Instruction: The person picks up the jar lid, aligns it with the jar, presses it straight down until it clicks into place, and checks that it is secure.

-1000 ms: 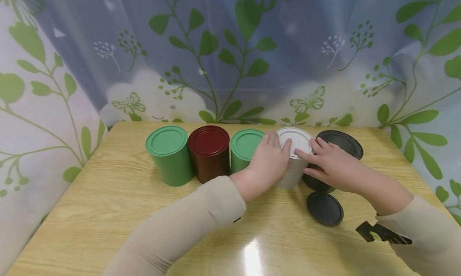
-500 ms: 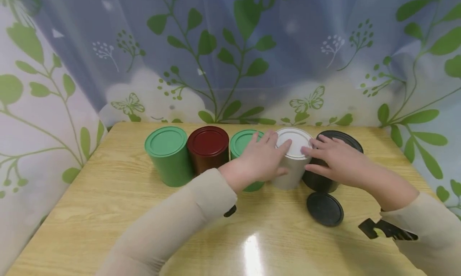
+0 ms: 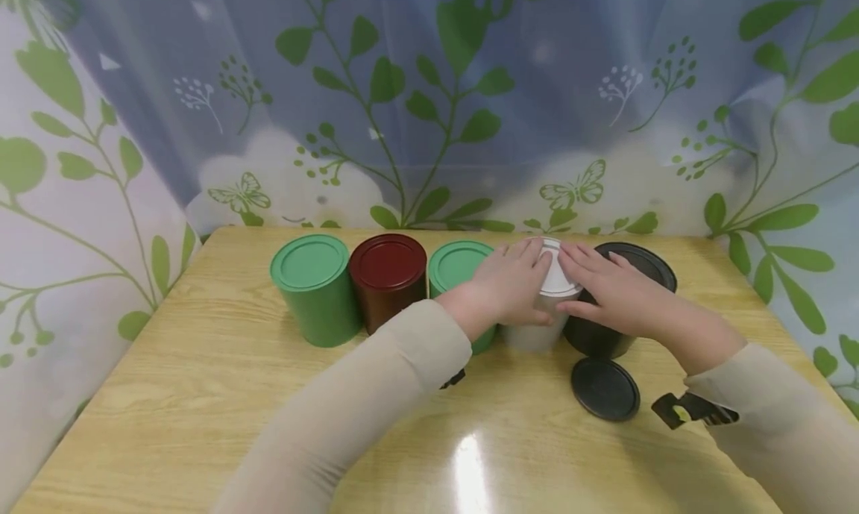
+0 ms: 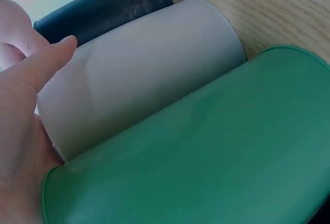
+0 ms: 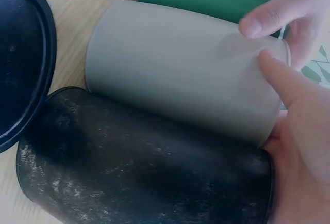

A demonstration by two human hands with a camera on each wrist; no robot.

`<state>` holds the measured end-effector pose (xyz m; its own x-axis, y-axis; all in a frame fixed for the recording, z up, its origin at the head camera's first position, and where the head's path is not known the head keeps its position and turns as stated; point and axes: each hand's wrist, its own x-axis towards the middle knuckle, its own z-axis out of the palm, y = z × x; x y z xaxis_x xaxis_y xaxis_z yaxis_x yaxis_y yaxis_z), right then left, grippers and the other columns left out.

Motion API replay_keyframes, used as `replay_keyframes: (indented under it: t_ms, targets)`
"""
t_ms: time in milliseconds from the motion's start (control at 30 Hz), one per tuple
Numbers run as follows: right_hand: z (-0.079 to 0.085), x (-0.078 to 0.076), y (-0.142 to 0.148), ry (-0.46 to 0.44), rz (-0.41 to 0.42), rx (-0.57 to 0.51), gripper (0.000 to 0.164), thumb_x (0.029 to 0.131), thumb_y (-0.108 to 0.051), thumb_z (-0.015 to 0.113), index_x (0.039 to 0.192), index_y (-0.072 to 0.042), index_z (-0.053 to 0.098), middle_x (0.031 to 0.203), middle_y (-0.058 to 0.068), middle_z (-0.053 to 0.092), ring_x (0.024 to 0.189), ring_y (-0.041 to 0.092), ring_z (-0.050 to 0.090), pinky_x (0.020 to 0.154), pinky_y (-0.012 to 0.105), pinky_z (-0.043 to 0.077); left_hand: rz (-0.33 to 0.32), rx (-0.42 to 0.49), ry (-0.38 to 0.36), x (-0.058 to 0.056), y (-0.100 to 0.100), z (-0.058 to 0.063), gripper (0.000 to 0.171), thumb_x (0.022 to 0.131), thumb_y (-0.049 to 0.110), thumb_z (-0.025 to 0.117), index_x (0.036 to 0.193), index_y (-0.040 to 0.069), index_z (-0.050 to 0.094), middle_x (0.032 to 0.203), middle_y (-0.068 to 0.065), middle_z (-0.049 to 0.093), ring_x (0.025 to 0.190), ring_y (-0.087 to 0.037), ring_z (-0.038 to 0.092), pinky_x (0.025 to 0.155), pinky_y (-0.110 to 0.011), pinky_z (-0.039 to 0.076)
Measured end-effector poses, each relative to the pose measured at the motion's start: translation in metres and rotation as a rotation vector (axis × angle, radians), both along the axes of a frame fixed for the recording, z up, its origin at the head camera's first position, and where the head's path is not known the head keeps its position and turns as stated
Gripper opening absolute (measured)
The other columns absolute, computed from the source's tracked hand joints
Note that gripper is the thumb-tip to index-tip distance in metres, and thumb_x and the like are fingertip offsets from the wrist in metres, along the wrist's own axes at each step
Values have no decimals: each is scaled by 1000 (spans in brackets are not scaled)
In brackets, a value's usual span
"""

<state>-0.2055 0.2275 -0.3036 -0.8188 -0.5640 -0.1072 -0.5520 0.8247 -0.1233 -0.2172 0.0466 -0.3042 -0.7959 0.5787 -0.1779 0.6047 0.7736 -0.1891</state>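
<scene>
Both hands sit on top of the white tin (image 3: 540, 316), fourth in a row of tins on the wooden surface (image 3: 201, 395). The left hand (image 3: 513, 286) lies flat across its white lid (image 3: 558, 279), thumb against the tin's side; the right hand (image 3: 614, 290) spreads its straight fingers over the lid's other edge. Neither grip curls round anything: both are flat and pressing. It looks like the lid is being seated. Just beyond the right hand's grip stands an open black tin (image 3: 624, 305), and its loose black lid (image 3: 605, 389) lies nearer the person; fitting it would call for aligning rim to rim. No brand, label or writing is readable on any tin.
</scene>
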Motion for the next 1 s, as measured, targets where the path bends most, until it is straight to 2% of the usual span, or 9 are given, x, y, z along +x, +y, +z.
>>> replay_keyframes:
  t_ms: [200,367,633,833,1000]
  targets:
    - [-1,6,4,23,0,-25,87,90,-54,50,147,4,18,152,23,12,139,38,10,103,64,11,15,38,5,3,-2,0,92,84,69,43,152,17,8,156,-8,4,142,-20,6,112,-44,11]
    - [0,18,11,44,-6,-48,89,89,-55,52,146,4,17,152,23,10,139,37,10,104,63,11,-8,63,51,11,-7,-3,91,84,70,42,152,19,10,156,-8,5,141,-22,7,111,-47,13]
    - [0,43,24,48,-19,-64,90,88,-56,53,147,3,20,152,21,11,139,36,10,105,61,10,-88,68,139,35,-13,-9,87,84,71,41,151,21,16,156,-7,11,141,-20,13,110,-46,18]
    - [-10,62,41,72,-19,-92,89,86,-52,58,145,4,24,152,22,13,139,38,11,105,62,9,-169,89,180,55,-14,-12,86,85,70,41,151,20,18,155,-7,14,140,-19,16,110,-43,21]
    - [-20,75,50,105,-7,-141,87,85,-49,62,144,4,27,152,21,16,139,35,11,107,60,4,-216,72,198,67,-11,-14,87,85,72,37,151,20,17,155,-7,12,141,-19,14,110,-41,20]
